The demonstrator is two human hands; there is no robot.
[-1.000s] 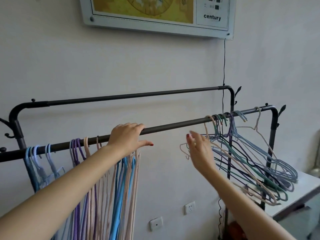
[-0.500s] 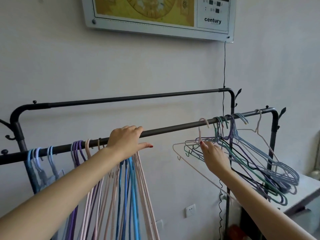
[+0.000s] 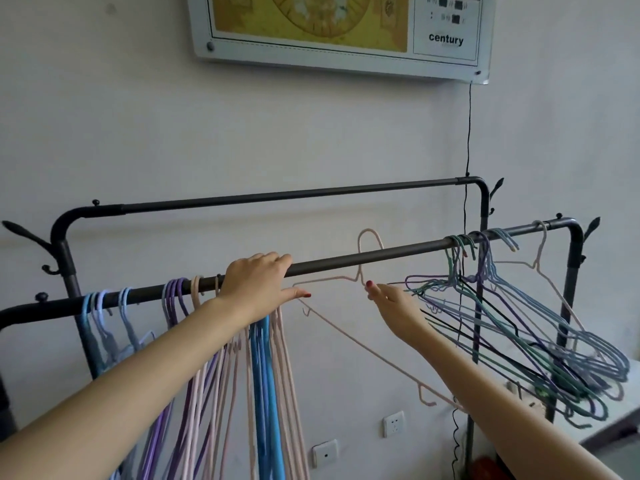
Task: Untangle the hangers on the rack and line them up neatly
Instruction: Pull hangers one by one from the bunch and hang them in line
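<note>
Gripping rail (image 3: 363, 259) w/ left hand (image 3: 258, 284), right hand (image 3: 394, 308) pinching pink hanger (image 3: 353, 336)

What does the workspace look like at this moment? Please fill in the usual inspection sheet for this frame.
Surface: dark front rail of a two-rail rack; rear rail bare.
Job's things: sorted hangers hang straight at the left; tangled bunch hangs skewed at the right; one pink hanger sits between them, hook over the front rail.
Clutter: nothing seen on the rack.
Hands: left hand rests over the front rail above the sorted hangers; right hand pinches the pink hanger just below its neck.
Cables: black cord drops from the wall panel down behind the rack.
Surroundings: white wall, two wall sockets low down, grey table at the right.
</note>
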